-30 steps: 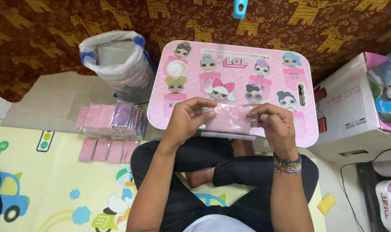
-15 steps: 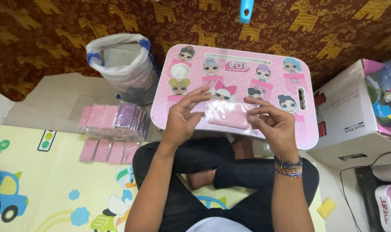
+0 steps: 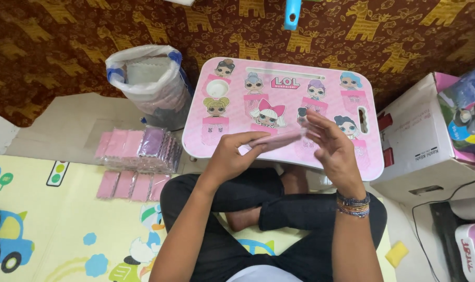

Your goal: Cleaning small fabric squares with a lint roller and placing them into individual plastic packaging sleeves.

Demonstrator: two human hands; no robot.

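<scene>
— Fingers first: what are they doing?
— Left hand point(image 3: 232, 156) pinches the near end of a flat pink packet point(image 3: 276, 141); right hand point(image 3: 334, 149) has its fingers straight and pressed together against the far end.
— Beyond the fingertips?
— Pink lap table point(image 3: 352, 162), just under them. Pink packet stacks point(image 3: 138, 149) lie well left of the left knuckles.

Pink cartoon lap table point(image 3: 352, 162), apparently bare, play mat point(image 3: 65, 230) bearing pink packets point(image 3: 128, 184)
</scene>
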